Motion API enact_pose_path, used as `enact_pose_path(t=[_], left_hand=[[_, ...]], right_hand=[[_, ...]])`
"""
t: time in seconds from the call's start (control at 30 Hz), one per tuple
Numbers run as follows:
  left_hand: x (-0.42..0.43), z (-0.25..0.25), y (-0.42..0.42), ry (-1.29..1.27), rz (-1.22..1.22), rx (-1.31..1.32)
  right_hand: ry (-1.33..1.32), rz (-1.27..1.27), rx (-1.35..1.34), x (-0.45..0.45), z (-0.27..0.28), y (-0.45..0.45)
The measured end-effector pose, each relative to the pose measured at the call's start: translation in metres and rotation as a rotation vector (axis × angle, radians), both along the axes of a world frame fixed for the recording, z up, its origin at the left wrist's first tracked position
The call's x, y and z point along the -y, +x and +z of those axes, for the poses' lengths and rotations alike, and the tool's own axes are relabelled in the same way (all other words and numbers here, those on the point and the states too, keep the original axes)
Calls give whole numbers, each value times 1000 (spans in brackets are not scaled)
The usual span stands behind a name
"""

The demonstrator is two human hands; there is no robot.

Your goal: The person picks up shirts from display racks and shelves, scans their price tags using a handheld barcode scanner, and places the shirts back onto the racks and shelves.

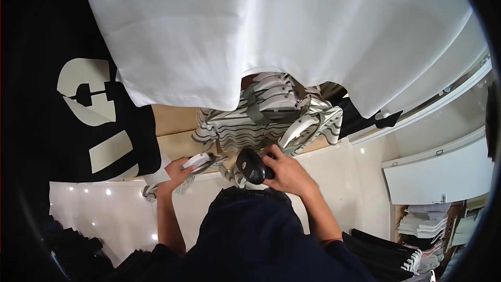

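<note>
My right hand grips a black handheld barcode scanner, its rounded head turned toward my left. My left hand is closed on a white hanger that carries a grey-and-white striped garment; the hanger's far end is hard to make out. Just beyond the hands, striped shirts lie on a light wooden surface. Another white hanger with striped fabric rests beyond my right hand. Several white hangers stand close together behind, partly covered by the hanging shirt.
A large white shirt hangs close overhead and blocks much of the view. Black cloth with pale print hangs at left. Dark garments on hangers are at lower right, beside shelved folded clothes. The floor is glossy.
</note>
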State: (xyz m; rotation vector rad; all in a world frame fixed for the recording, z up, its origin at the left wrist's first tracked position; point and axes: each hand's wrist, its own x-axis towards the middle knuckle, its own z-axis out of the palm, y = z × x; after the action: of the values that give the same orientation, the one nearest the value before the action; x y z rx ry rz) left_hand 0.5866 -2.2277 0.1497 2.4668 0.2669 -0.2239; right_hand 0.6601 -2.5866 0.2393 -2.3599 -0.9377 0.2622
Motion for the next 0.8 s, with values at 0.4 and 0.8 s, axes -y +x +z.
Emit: enact_pose_path(t=[0.4,0.8], left_hand=[[156,50,138,-267,-336,289],[159,64,139,-288,-395,400]], right_hand=[[116,-73,-98,4,7,-18],[109,-136,-82,9,3,-26]])
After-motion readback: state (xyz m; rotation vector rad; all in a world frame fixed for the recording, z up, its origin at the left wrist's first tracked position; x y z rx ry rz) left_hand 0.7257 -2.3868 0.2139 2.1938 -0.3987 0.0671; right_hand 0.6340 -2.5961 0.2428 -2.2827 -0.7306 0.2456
